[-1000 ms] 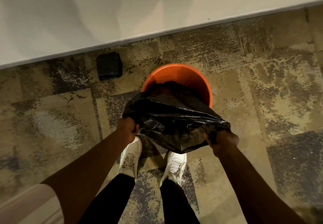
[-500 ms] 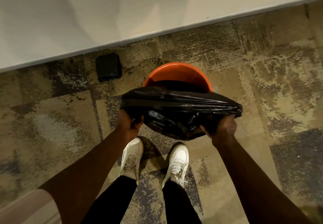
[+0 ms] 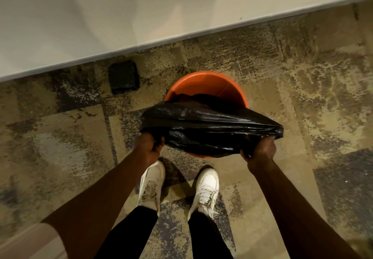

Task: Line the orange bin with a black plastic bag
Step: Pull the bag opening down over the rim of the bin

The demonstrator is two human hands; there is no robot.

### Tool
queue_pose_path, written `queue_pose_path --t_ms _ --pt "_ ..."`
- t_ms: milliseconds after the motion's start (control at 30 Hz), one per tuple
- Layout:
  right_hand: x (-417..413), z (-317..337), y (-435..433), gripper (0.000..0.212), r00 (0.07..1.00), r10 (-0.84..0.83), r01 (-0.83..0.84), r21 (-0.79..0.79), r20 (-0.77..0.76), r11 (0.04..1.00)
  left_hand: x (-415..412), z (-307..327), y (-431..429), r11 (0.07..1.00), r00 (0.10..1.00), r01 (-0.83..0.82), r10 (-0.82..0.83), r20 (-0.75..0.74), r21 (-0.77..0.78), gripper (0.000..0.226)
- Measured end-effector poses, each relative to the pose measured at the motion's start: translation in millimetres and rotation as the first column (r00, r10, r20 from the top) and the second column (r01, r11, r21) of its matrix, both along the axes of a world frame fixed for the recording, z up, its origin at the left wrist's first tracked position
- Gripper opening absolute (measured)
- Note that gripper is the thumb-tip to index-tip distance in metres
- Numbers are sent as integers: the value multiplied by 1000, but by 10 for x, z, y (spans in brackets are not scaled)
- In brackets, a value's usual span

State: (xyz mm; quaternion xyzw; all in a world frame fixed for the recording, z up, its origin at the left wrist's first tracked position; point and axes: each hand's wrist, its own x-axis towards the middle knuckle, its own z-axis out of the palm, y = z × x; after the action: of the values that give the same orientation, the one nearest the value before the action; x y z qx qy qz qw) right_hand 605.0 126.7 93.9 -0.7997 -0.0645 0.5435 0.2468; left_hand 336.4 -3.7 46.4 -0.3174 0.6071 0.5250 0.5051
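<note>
In the head view, a round orange plastic bin point(image 3: 203, 83) stands on the mottled brown-and-grey carpet point(image 3: 302, 101) near the white wall point(image 3: 121, 16), with a crinkled black plastic bag point(image 3: 207, 127) stretched across its near rim and partly sunk into its mouth. The left hand point(image 3: 148, 147) is closed on the bag's left edge and the right hand point(image 3: 260, 151) is closed on its right edge, the film pulled taut between them. A small black square object point(image 3: 123, 79) lies on the carpet beside the wall, left of the bin, and two white laced shoes point(image 3: 205, 190) stand just short of the bin.

Glossy crinkled plastic bag point(image 3: 210, 125), smooth orange bin point(image 3: 203, 83), mottled carpet point(image 3: 302, 89).
</note>
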Motion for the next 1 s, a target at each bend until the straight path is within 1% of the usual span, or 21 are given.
queue_pose_path --t_ms 67,167,267,333,467,533,600,667,733,800,833,867,900,933,1000 --pt "42 -70 -56 40 1000 6 -5 -29 2 1000 -3 -50 -52 998 998 62 -62 -14 -13 13" --pt "93 -174 -193 43 1000 18 -19 -78 -10 997 -36 -115 -148 989 987 149 -148 -58 4 28" --pt "122 -261 -277 45 1000 12 -12 -95 -6 995 -43 -151 -215 983 982 179 -177 -71 27 29" --pt "122 -294 -282 43 1000 3 -3 -80 -2 997 -47 -167 -223 985 982 172 -170 -82 25 28" --pt "108 -362 -171 41 1000 -18 18 -24 -12 1000 -51 -178 -132 991 989 113 -106 -100 73 26" --pt "117 -388 -70 43 999 -35 35 7 8 999 -74 -181 -27 989 979 143 -135 -151 40 27" --pt "120 -393 65 37 998 -16 12 51 68 999 -140 -187 99 982 954 186 -190 -232 -41 24" --pt "133 -403 203 23 986 61 -74 84 154 994 -245 -176 202 961 907 240 -272 -321 -137 20" --pt "176 -420 342 17 967 141 -166 104 210 981 -348 -159 284 918 820 324 -394 -415 -230 21" --pt "214 -438 484 17 954 207 -233 99 217 968 -445 -165 358 839 691 399 -541 -480 -370 17" --pt "229 -442 555 20 947 234 -257 84 219 963 -488 -180 392 783 610 421 -618 -496 -458 14" --pt "231 -449 633 22 948 230 -251 72 220 965 -534 -191 439 730 539 430 -680 -497 -531 11" --pt "230 -461 708 23 957 202 -221 70 209 973 -572 -196 483 699 501 429 -711 -493 -573 9" --pt "216 -471 776 21 966 176 -192 70 191 979 -610 -192 533 692 500 427 -717 -486 -582 9" --pt "173 -489 885 18 972 183 -195 72 151 978 -663 -167 605 708 533 436 -700 -475 -555 11"
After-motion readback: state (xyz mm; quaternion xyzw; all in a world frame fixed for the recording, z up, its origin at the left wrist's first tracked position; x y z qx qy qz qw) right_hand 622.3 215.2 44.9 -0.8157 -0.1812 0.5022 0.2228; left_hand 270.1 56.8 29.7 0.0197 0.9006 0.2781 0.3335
